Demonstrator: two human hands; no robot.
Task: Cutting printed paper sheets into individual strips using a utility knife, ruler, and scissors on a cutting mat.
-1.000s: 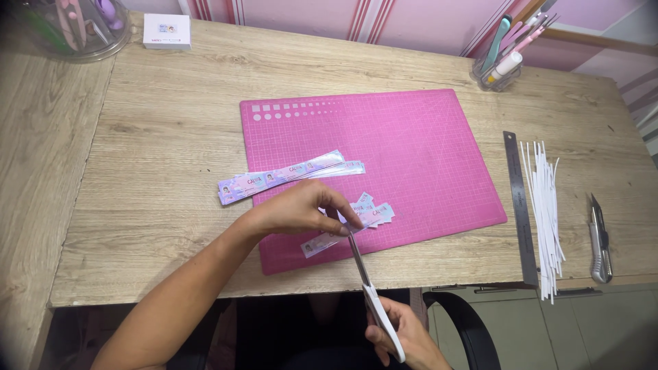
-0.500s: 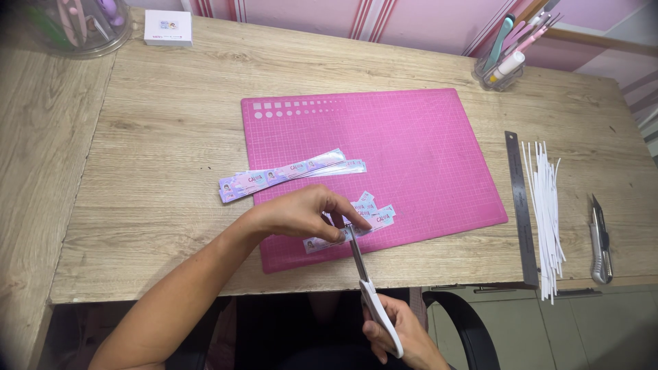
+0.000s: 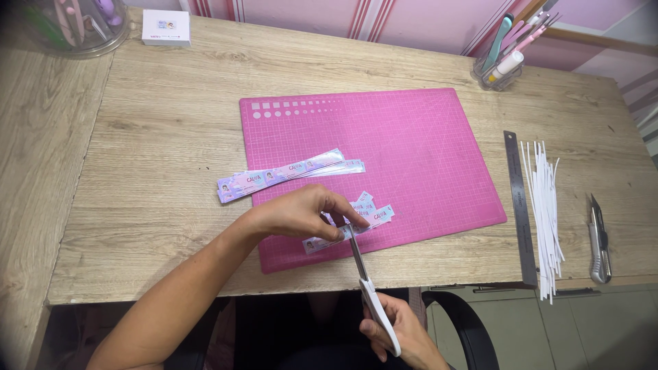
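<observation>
Cutting printed strip (image 3: pixel 322 241): my left hand (image 3: pixel 298 214) pinched it, right hand (image 3: pixel 401 336) gripped scissors (image 3: pixel 367 284) at 6 o'clock; next needed blades closing squarely.

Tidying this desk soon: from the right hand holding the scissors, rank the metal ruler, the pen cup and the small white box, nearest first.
From the right hand:
1. Metal ruler, to its right on the table.
2. Pen cup, far right corner.
3. Small white box, far left corner.
</observation>
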